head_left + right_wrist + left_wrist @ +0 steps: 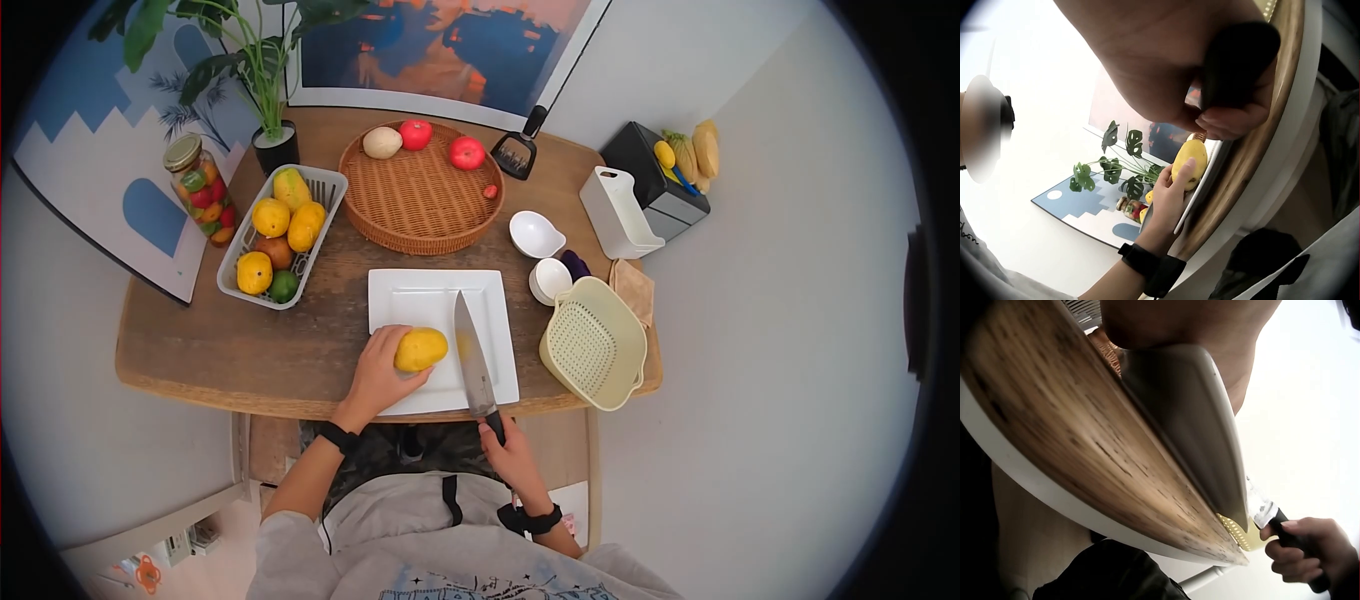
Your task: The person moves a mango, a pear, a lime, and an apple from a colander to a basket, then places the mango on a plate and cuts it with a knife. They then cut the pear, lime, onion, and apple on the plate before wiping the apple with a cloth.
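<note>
A yellow mango (422, 349) lies on the left part of a white square plate (384, 300) at the table's front edge. My left hand (385, 368) holds it from the left, thumb on the near side; the right wrist view also shows this mango (1190, 164) in the left hand (1169, 200). My right hand (515, 462) grips the black handle of a large kitchen knife (472, 350). Its blade points away from me over the plate's right part, beside the mango. In the left wrist view the right hand (1310, 544) has its fingers curled round the knife handle (1291, 531).
At the left stands a grey basket (334, 190) of fruit, with a glass jar (203, 190) behind it. A round wicker tray (415, 205) holds several fruits at the back. White bowls (537, 234), a cream colander (592, 345) and a white container (612, 215) stand at the right.
</note>
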